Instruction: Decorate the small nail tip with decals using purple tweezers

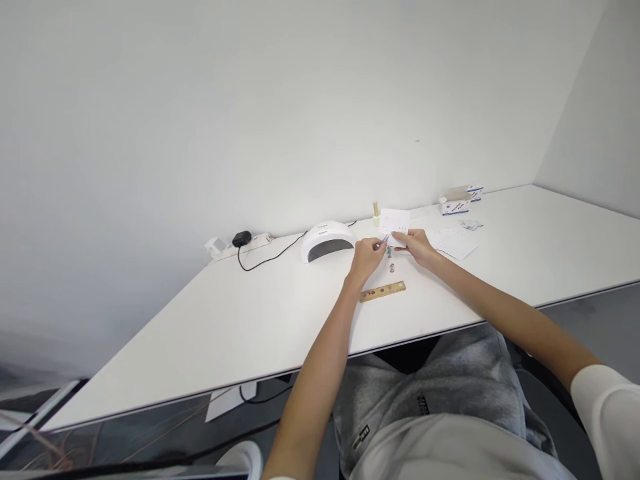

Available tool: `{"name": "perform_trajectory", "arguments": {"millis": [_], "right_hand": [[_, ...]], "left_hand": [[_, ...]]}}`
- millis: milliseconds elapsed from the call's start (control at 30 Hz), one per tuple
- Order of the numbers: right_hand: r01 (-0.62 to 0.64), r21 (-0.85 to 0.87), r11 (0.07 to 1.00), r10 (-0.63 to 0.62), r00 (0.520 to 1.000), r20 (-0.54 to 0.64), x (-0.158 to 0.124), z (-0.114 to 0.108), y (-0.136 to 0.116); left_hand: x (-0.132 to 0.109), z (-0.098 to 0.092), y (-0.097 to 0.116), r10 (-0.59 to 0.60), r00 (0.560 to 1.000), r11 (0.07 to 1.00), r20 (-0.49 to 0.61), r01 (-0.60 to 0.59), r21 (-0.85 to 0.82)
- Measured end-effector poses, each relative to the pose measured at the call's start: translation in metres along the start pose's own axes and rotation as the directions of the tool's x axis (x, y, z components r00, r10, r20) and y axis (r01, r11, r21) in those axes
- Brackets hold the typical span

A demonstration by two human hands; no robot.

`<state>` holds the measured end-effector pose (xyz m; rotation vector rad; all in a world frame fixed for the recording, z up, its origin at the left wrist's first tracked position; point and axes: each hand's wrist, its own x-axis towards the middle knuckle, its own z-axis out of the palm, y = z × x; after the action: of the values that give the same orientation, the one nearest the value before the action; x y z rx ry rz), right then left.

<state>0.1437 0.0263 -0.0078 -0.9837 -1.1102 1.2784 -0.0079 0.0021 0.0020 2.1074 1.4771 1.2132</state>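
Observation:
My right hand (pixel 416 244) is closed on a white sticker sheet (pixel 395 219) with small marks on it, holding it up above the table by its lower right part. Pinched in my left hand (pixel 369 255) is a thin purplish tool, apparently tweezers (pixel 385 240), whose tip lies against or just in front of the sheet's lower left. Below the hands stand a small greenish piece (pixel 389 253) and a silvery piece (pixel 392 268), too small to name. Nearer me lies a wooden strip (pixel 383 291) with several dark and reddish spots along it.
A white arched nail lamp (pixel 328 239) sits left of my hands, its black cable running to a power strip (pixel 255 243). Behind the sheet stands a nail polish bottle (pixel 376 215). More white sheets (pixel 457 243), a crumpled clear packet (pixel 471 225) and small boxes (pixel 455 204) lie rightward.

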Motion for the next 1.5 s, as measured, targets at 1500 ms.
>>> {"name": "perform_trajectory", "arguments": {"millis": [1500], "right_hand": [[0.037, -0.074, 0.997, -0.039, 0.999, -0.023, -0.005, 0.002, -0.006]], "left_hand": [[0.001, 0.002, -0.003, -0.008, 1.0, 1.0, 0.001, 0.008, -0.014]]}}
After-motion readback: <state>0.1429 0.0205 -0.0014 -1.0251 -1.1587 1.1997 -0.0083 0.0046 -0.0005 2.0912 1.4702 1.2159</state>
